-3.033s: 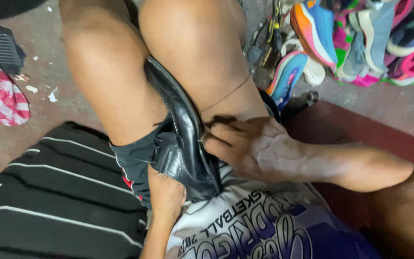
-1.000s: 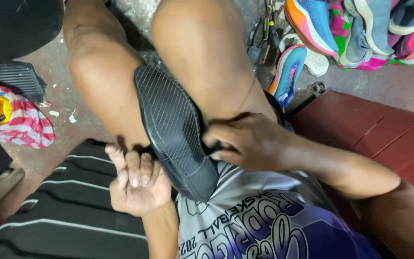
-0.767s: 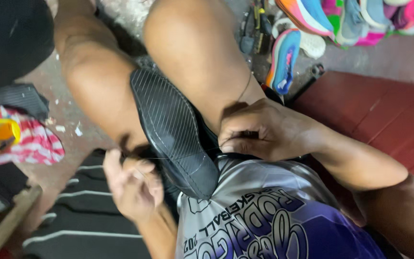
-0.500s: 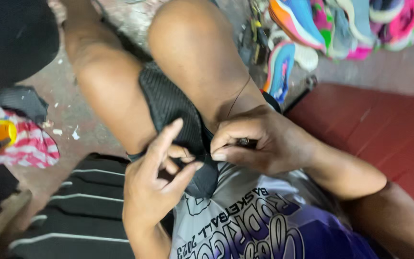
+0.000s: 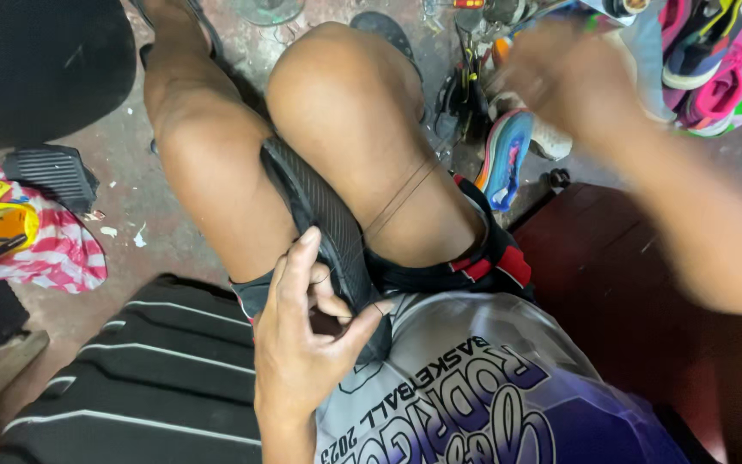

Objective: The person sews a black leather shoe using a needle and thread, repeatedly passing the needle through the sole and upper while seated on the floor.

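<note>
Shoe clamped between our knees, thread drawn tight.

Our left hand [image 5: 302, 344] pinches the near end of the black shoe [image 5: 319, 215], fingers [image 5: 298, 258] closed on its sole; its long axis runs up-left away from us. Thin thread [image 5: 401, 193] stretches up-right toward our blurred right hand [image 5: 568, 77], whose grip we cannot tell.
</note>
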